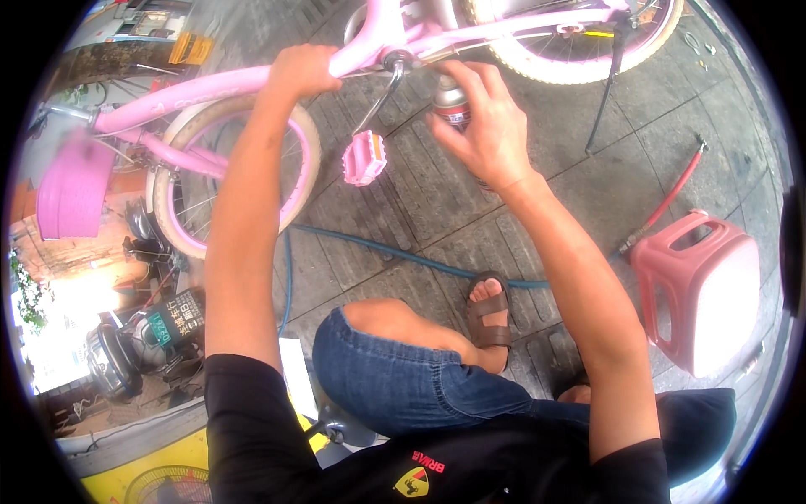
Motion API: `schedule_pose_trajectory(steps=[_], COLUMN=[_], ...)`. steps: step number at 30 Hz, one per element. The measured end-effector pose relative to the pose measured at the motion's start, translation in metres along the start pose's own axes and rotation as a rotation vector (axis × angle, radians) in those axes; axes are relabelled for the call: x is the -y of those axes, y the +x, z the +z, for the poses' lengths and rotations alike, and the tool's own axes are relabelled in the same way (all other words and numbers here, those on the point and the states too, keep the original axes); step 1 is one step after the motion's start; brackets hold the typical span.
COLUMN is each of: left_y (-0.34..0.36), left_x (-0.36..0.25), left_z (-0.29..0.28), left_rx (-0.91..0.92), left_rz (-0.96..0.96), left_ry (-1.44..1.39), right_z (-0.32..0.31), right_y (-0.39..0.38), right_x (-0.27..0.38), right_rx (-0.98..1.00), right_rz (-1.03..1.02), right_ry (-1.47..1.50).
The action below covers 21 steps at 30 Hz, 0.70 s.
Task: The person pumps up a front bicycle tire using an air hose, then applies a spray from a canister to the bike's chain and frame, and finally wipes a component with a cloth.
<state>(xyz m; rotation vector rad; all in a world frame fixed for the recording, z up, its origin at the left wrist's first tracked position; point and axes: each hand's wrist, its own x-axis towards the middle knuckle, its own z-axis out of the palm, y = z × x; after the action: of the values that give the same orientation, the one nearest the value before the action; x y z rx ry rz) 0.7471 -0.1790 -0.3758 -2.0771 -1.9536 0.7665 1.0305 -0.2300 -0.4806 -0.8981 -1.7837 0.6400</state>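
Observation:
A pink children's bicycle (197, 90) stands across the far side. My left hand (304, 70) is wrapped round its pink frame tube, a little left of the crank. In my right hand (489, 126) is a spray can (451, 104) with a red and silver body, its top up by the frame just right of the crank (391, 92). The forefinger lies over the can's top, and part of the can is hidden by the hand. Below the crank hangs a pink pedal (363, 159). The rear wheel (579, 63) is at the upper right, beside a black kickstand (617, 80).
A pink plastic stool (714, 290) stands at the right. Near it lies a red hose (672, 191), and a blue hose (382, 247) crosses the paved floor. A pink basket (74, 189) hangs at the bicycle's front. Another vehicle (126, 353) is at the lower left.

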Motion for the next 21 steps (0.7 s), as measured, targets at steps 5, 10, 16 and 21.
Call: schedule_pose_trajectory(steps=[5,10,16,21], left_y=[-0.0018,-0.0008,-0.0009,-0.0002], left_x=[-0.0010,-0.0012,-0.0028,-0.0022], left_z=[-0.0001,-0.0005,-0.0038,-0.0039], left_rx=[-0.001,0.003,0.031,0.020], left_rz=[-0.010,-0.021,-0.032,-0.018], left_ry=[-0.020,-0.015,0.005,0.009], right_z=[0.0019,0.0055,0.0031,0.0044], right_y=[-0.0009,-0.0008,0.0002,0.0018], right_x=[0.0037,0.0044,0.0070,0.0070], right_rx=[0.027,0.034,0.034,0.037], right_rz=[-0.010,-0.060,-0.058,-0.058], right_ry=[0.003,-0.030,-0.045,-0.040])
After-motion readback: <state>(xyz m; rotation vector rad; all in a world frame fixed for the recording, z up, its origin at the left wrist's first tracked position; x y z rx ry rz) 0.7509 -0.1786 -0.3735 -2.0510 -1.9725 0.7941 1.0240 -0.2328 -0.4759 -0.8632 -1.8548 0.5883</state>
